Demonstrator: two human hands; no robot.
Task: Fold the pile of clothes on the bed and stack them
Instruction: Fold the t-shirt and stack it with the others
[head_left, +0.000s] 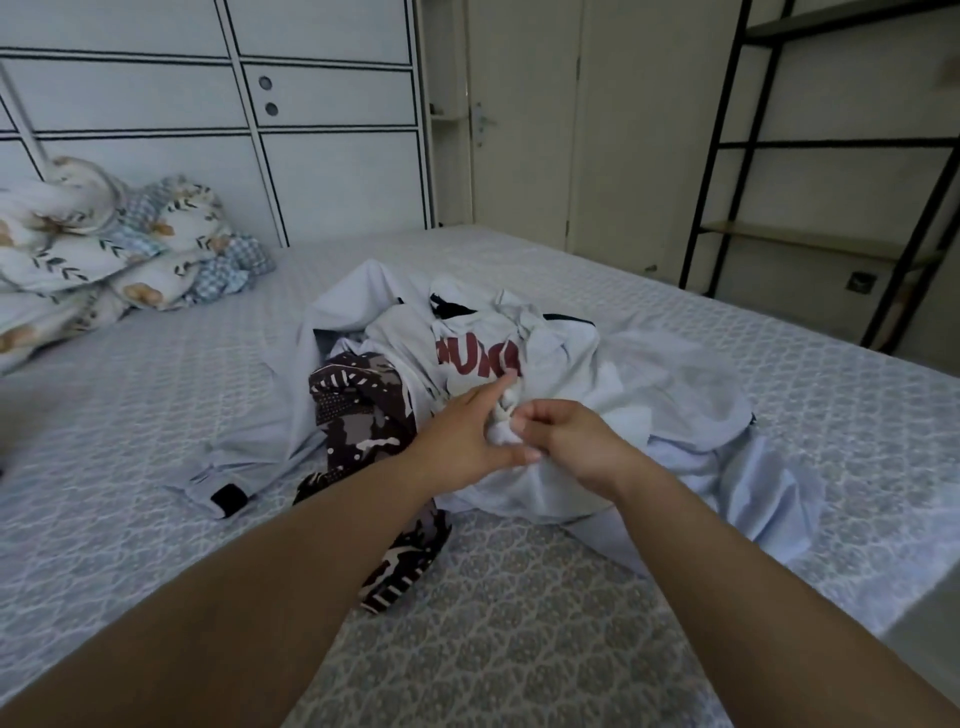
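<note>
- Both your left hand (467, 431) and right hand (566, 441) pinch one white fold (501, 428) atop the pile (519, 364).
- Lifting now may drag the tangled camouflage garment (363, 415) along.

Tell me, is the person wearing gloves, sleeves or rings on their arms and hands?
No. Both arms are bare as far up as the picture shows, with no sleeves in view. The left hand and right hand have no gloves, and no rings, watch or bracelets show. The fingernails look short and plain.
</note>
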